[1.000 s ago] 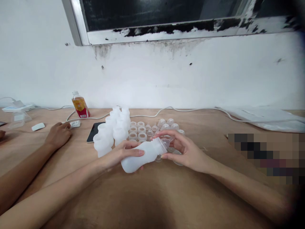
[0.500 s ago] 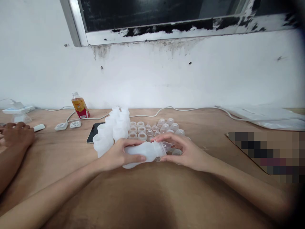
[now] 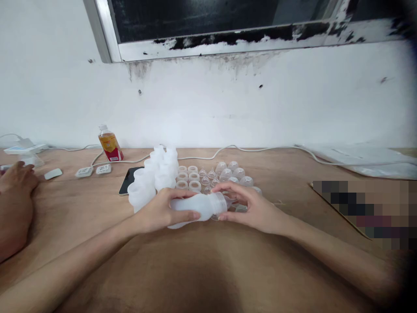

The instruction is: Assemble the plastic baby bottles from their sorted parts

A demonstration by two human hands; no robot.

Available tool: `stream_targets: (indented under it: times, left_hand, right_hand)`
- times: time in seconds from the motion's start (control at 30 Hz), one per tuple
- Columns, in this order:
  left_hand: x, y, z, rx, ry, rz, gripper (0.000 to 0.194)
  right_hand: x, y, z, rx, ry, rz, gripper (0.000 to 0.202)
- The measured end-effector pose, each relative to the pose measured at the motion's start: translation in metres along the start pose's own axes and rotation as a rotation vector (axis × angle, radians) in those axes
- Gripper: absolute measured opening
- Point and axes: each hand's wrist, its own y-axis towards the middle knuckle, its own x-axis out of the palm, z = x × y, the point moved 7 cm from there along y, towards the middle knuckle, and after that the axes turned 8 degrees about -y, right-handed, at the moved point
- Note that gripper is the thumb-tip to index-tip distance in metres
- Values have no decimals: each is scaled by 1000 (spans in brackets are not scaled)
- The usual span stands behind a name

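A frosted white baby bottle [image 3: 192, 209] lies on its side in the air above the table, its top pointing right. My left hand [image 3: 156, 213] is wrapped round its body, thumb along the near side. My right hand [image 3: 257, 208] grips the screw collar [image 3: 217, 203] at the neck between thumb and fingers. A clear teat [image 3: 230, 202] sticks out of the collar toward my right palm. Behind the bottle stand rows of loose collars [image 3: 181, 185], clear teats [image 3: 204, 179] and clear dome caps [image 3: 225, 174]. Open bottle bodies [image 3: 141, 193] stand beyond my left hand.
A dark phone [image 3: 127, 182] lies left of the bottle bodies. Farther back are a drink bottle [image 3: 111, 145], two small white boxes [image 3: 84, 172] and a cable [image 3: 260, 148]. Another person's hand [image 3: 19, 178] rests at far left. A plastic bag [image 3: 365, 163] lies back right.
The fingers of my right hand have shifted slightly round the collar, and more of the collar shows. The other person's hand has drawn left, away from a small white piece.
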Motion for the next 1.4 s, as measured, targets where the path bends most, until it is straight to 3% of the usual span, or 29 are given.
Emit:
stream_targets:
  times: [0.1,0.27,0.37,0.53,0.7,0.77,0.87,1.0,1.17,1.4]
  left_hand:
    - [-2,-1,5,53,67,35,39]
    - [0,1,-10,-109,-81,-60,35]
    - [1,2,-12,-127,-113,-87,36]
    - [-2,0,-2,57,123,32,39]
    - [1,-7,11,280,445,142,49]
    - [2,-7,10,299,477,146,49]
    - [0,-5,8,284,459,158,47]
    - [-4,-2,6,256,415,173,46]
    - [-8,-3,7,266,398,187,45]
    - [-3,-6,10,310,506,184,49]
  right_hand:
    - [0,1,2,18,-1,0,39]
    - [-3,-1,-6,-112,-58,54,33]
    - [-3,-1,-5,-92,-75,39,35]
    - [0,1,2,24,-52,14,36]
    - [12,1,11,118,68,-112,25]
    - [12,0,12,125,24,-134,28]
    - [5,0,10,93,-75,-70,31]
    - [-3,0,4,40,-30,-10,56]
    - [-9,2,1,-8,-24,61,35]
    - [4,4,21,181,146,5,29]
